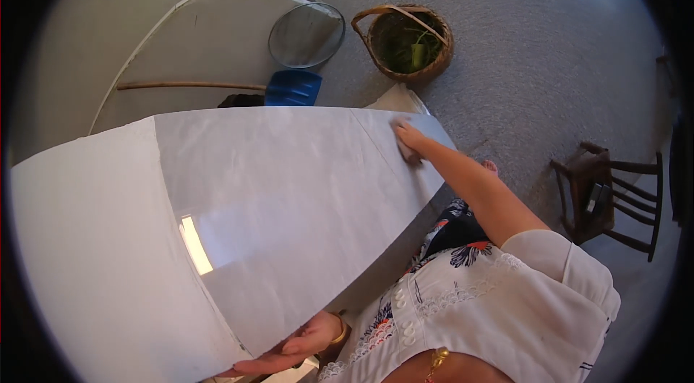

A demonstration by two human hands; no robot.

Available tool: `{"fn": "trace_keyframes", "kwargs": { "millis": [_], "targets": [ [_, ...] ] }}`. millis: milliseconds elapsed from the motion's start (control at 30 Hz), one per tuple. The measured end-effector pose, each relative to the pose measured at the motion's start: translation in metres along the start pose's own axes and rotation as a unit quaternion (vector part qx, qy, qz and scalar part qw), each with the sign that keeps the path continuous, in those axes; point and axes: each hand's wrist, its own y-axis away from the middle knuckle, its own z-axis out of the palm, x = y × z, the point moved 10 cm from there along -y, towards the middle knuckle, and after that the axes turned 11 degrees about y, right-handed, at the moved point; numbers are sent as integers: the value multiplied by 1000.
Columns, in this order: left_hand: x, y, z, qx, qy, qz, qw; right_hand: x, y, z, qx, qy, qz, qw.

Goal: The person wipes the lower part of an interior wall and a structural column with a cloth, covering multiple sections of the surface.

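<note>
A glossy pale grey countertop stretches out in front of me, with a bright reflection on its left part. Toward its far right end, my right hand presses a brownish cloth flat against the surface. The fingers are closed over the cloth and partly hide it. Down by the near edge, my left hand has its fingers stretched out beside the white surface's corner and holds nothing that I can see. A gold bracelet circles that wrist.
Left of the countertop is a white surface. Beyond stand a woven basket of greens, a blue dustpan-like scoop, a wooden stick and a round glass piece. A wooden chair stands right on the grey floor.
</note>
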Motion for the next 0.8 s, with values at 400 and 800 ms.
{"fn": "trace_keyframes", "kwargs": {
  "millis": [400, 800],
  "targets": [
    [-5, 24, 0, 69, 15, -71, 995, 103, -44, 31, -95, -127, 199, 967],
    [-8, 22, -3, 116, 43, -76, 989, -224, 77, -65, 57, -65, -263, 961]
  ]
}}
